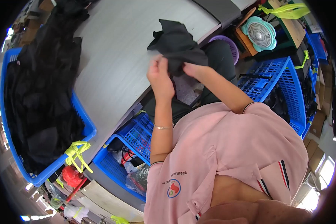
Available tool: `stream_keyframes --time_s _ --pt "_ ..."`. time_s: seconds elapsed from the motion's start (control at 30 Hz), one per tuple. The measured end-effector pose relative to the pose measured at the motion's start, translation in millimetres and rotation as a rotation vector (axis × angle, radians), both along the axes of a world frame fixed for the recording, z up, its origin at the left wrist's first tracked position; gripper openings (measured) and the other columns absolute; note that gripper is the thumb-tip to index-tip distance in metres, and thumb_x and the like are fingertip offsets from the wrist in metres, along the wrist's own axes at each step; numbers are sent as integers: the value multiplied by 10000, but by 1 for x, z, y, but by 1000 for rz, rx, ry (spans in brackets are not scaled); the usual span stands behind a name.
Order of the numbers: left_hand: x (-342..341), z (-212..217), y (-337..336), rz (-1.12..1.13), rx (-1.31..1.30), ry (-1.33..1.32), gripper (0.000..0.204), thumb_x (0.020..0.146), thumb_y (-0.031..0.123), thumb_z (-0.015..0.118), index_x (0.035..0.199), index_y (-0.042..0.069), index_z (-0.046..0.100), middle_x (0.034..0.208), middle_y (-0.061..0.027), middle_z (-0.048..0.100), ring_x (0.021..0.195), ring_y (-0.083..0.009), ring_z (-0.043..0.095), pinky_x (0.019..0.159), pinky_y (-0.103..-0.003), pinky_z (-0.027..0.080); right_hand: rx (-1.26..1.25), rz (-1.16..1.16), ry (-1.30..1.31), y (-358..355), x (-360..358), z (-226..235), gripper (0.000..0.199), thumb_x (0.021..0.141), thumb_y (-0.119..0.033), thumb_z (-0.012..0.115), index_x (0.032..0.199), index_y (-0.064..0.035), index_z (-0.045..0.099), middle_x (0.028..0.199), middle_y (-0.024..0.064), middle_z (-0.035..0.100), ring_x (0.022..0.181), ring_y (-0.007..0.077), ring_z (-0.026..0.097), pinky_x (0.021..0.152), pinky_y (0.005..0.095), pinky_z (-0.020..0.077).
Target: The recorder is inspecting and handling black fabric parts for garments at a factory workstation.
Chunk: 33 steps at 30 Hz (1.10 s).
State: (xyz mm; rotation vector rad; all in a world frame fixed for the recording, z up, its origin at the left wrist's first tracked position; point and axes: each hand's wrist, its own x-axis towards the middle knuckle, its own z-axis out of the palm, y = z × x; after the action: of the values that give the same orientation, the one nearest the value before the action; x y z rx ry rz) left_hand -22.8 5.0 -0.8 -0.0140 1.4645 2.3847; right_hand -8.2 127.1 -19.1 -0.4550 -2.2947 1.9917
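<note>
A piece of black fabric [181, 46] is held up over the near edge of the grey table [115, 48], partly above my lap. My left hand [161, 76] is closed, its thumb and fingers pinching the fabric's lower left edge. My right hand [193, 70] grips the lower right part of the same fabric, and its fingertips are partly hidden by the folds. The cloth hangs loosely bunched, so whether it is a cut piece or a whole garment cannot be told.
At the left, a blue plastic basket [86, 123] overflows with black fabric [41, 108]. Blue crates stand below the table [104, 158] and at right [293, 93]. A purple basket [227, 43] and a teal fan [259, 33] are at the upper right.
</note>
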Motion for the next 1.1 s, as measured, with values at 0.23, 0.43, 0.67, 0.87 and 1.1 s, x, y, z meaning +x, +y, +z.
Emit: stream_keyframes --time_s 0.23,0.43,0.67,0.87,1.1 --pt "-100 -2 -30 282 -110 183 145 984 132 604 930 4 644 817 19 614 734 -49 537 652 -216 453 -791 330 112 -40 59 33 319 967 -149 613 1238 -24 502 1161 40 598 1077 122 583 946 298 480" --pt "-104 13 -55 372 -115 170 143 949 139 671 906 3 660 798 22 617 724 -53 531 653 -209 443 -1090 330 -163 3 99 21 320 1009 -228 558 1280 -74 485 1182 107 596 1005 205 658 941 410 527" --pt "-52 28 -33 166 -106 150 118 941 115 680 890 9 687 801 31 647 709 -27 542 643 -192 447 46 -38 253 3 45 24 624 947 -247 658 1461 -41 370 1283 112 561 1095 244 595 995 360 458" --pt "-28 35 -46 41 15 52 227 991 211 617 911 10 686 840 -6 668 748 -66 585 662 -219 474 -478 52 10 -1 14 57 141 946 -82 631 999 40 678 872 5 700 793 41 602 730 204 495" --pt "25 28 -38 -195 191 -616 257 1003 276 559 987 47 674 949 -19 669 848 -104 610 685 -286 507 247 239 293 0 -9 52 110 886 -142 710 865 -40 744 889 6 729 762 67 621 686 242 492"
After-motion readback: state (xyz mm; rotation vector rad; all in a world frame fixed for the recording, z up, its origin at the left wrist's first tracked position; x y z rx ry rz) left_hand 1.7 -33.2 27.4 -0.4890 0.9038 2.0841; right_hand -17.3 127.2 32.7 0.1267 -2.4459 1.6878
